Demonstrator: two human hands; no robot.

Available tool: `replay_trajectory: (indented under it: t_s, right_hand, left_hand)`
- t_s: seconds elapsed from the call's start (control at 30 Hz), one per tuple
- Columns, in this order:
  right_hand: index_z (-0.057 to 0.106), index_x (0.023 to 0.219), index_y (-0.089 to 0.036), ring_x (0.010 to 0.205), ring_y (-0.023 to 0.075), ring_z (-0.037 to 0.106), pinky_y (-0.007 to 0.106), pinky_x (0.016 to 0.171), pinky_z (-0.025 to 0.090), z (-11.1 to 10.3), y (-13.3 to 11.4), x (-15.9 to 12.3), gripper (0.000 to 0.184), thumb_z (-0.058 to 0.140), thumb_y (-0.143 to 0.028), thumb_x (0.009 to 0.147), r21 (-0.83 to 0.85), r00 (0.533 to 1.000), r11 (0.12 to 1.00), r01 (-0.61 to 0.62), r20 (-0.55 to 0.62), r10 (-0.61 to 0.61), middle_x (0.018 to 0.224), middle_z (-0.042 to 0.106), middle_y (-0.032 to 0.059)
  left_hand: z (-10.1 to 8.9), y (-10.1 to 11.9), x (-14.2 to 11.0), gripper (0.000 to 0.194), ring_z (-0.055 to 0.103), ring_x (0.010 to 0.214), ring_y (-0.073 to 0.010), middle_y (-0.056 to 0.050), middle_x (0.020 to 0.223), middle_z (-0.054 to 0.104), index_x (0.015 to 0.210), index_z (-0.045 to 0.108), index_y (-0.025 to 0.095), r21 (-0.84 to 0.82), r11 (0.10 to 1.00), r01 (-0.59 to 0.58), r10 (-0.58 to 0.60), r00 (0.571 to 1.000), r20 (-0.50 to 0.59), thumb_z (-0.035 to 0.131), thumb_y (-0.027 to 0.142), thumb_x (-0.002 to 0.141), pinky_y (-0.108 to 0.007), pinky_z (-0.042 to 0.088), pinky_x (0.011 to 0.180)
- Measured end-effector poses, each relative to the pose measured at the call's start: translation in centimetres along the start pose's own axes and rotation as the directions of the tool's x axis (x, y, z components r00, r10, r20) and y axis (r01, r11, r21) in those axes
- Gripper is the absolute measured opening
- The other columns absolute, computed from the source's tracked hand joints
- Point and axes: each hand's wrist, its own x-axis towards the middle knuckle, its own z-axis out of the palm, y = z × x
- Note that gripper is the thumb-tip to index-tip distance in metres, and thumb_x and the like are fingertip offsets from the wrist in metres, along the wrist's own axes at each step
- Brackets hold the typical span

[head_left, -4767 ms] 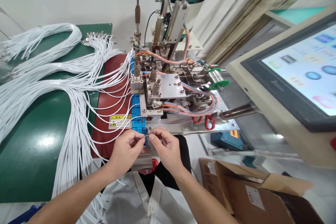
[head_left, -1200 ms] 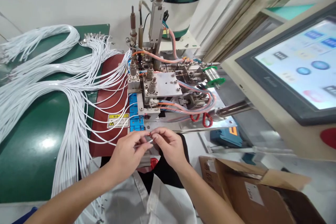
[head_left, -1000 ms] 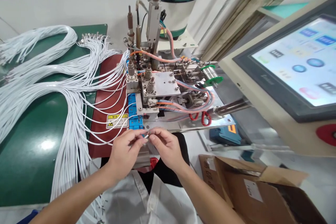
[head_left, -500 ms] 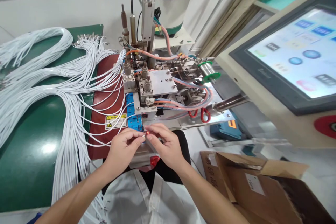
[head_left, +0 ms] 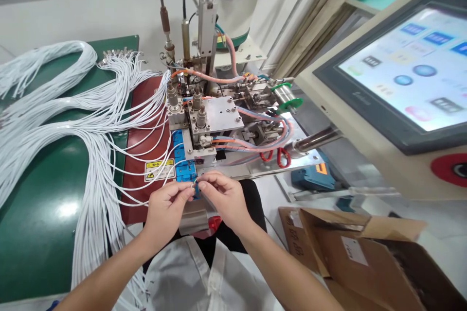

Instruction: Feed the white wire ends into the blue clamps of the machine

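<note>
My left hand [head_left: 166, 211] is closed in a pinch on the end of a white cable [head_left: 136, 203], whose length runs off left toward the bundle. Thin wires [head_left: 194, 182] stick out between the two hands, one looking greenish. My right hand [head_left: 225, 199] meets them with thumb and forefinger pressed together at the wire tips; its fingertips partly hide them. Just beyond the fingers is a row of blue cable holders [head_left: 185, 169] on the machine's front left edge, with several white cables laid into it.
Large bundles of white cables [head_left: 91, 155] lie over a green table [head_left: 40, 233] at left. The machine [head_left: 222, 116] carries a solder wire spool [head_left: 286, 97]. A touchscreen [head_left: 412, 73] leans in at right, above an open cardboard box [head_left: 357, 272]. Red-handled scissors [head_left: 283, 157] lie near the machine's edge.
Both hands have shifted slightly left in view, as has the whole scene. A red light spot at the fingertips is gone, and the thin wires now show between them.
</note>
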Motion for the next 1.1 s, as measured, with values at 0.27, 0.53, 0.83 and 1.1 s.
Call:
replay_trajectory:
  t_s: [0.27, 0.53, 0.83, 1.1]
  right_hand:
    - [0.061, 0.063, -0.017, 0.059, 0.0114, 0.052, 0.024, 0.055, 0.044, 0.5, -0.3, -0.1, 0.009, 0.058, -0.018, 0.071, -0.109, 0.999, 0.993, 0.052, -0.008, -0.053, 0.067, 0.056, 0.0012]
    - [0.055, 0.065, -0.018, 0.064, 0.0119, 0.051, 0.024, 0.059, 0.043, 1.3, 0.2, -0.6, 0.01, 0.054, -0.013, 0.074, -0.267, 0.974, 0.946, 0.184, -0.082, -0.212, 0.069, 0.051, 0.0006]
    - [0.053, 0.066, -0.019, 0.063, 0.0125, 0.05, 0.025, 0.057, 0.042, 0.0, -0.4, 0.2, 0.009, 0.054, -0.014, 0.073, -0.34, 0.942, 0.878, 0.336, 0.122, -0.313, 0.068, 0.051, 0.0006]
    - [0.055, 0.065, -0.018, 0.063, 0.0121, 0.049, 0.024, 0.057, 0.039, -1.8, -2.2, 0.8, 0.011, 0.054, -0.01, 0.072, -0.498, 0.836, 0.769, 0.4, 0.543, -0.083, 0.067, 0.052, -0.0006]
  left_hand:
    - [0.1, 0.1, -0.1, 0.012, 0.061, 0.064, -0.0136, -0.003, 0.072, 0.068, 0.076, 0.069, 0.016, 0.007, 1.0, 0.015, -0.016, 0.999, 0.051, 0.059, 0.022, 0.076, -0.022, 0.051, 0.061]
    - [0.3, 0.1, -0.3, 0.015, 0.063, 0.072, -0.0151, -0.004, 0.078, 0.069, 0.079, 0.067, 0.015, -0.105, 0.985, 0.134, -0.128, 0.989, 0.068, 0.057, 0.026, 0.076, -0.024, 0.051, 0.068]
    - [0.2, -0.3, -0.2, 0.018, 0.061, 0.063, -0.0134, -0.003, 0.077, 0.067, 0.083, 0.068, 0.016, -0.037, 0.992, 0.119, -0.114, 0.987, 0.114, 0.054, 0.027, 0.078, -0.022, 0.05, 0.059]
    - [-1.4, 0.4, 0.7, 0.022, 0.056, 0.058, -0.012, 0.001, 0.061, 0.063, 0.063, 0.067, 0.021, 0.272, 0.946, -0.176, 0.032, 0.886, 0.462, 0.05, 0.014, 0.074, -0.02, 0.042, 0.056]
